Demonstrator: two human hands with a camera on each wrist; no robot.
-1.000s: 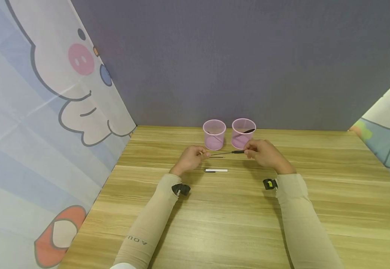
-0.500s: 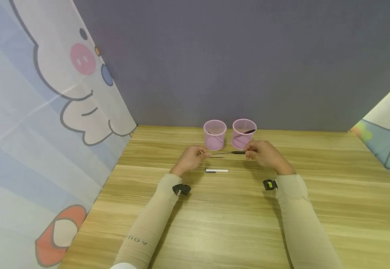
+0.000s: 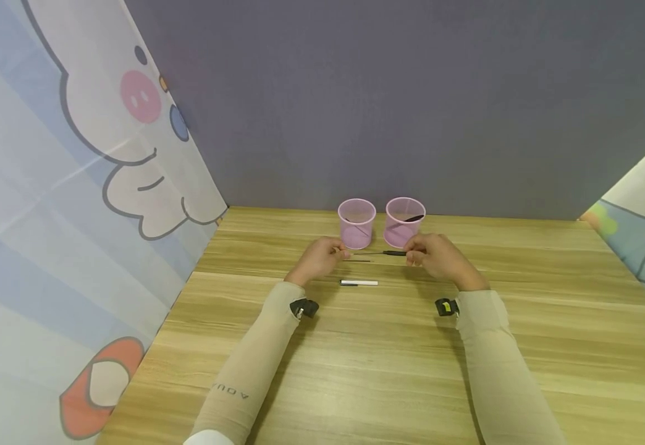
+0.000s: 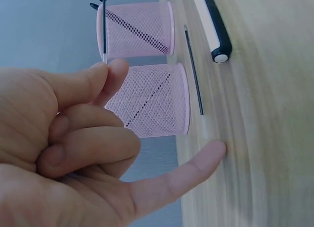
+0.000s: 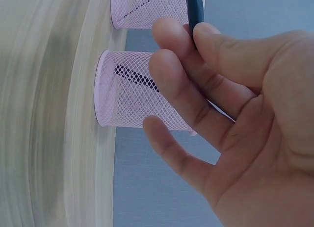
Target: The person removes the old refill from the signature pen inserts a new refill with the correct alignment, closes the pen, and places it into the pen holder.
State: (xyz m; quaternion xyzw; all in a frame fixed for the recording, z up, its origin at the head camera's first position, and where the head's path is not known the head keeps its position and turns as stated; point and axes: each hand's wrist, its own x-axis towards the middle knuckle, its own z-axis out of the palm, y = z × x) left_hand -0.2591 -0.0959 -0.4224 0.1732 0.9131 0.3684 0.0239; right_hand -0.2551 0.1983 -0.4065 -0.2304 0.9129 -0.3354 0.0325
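Held nearly level above the table (image 3: 389, 364), between left hand (image 3: 318, 258) and right hand (image 3: 438, 256): a black barrel (image 3: 393, 253) with a thin refill (image 3: 369, 253) in line at the left end. Too small to tell, at that meeting point, whether inserted or merely touching. On the left, thumb and forefinger pinching the refill's pale end, middle and ring fingers folded in, little finger stretched out towards the table. On the right, thumb and forefinger pinching the barrel near the other end, remaining fingers loosely apart. Probably best to hold the barrel steady, guide the refill only along the shared axis, and avoid any sideways push, likely to bend so slender a piece. Just below, lying on the table: a loose rod (image 4: 194, 70), easy to brush with that little finger. Closer in, also flat: a white pen (image 3: 359, 283), apart from both hands and hardly in the way. Just behind, standing side by side: left cup (image 3: 350, 240) with a thin stick (image 3: 357, 227) leaning inside, right cup (image 3: 393, 238) with a black pen (image 3: 414, 218). Near the right fingers, so worth not knocking: the latter cup.
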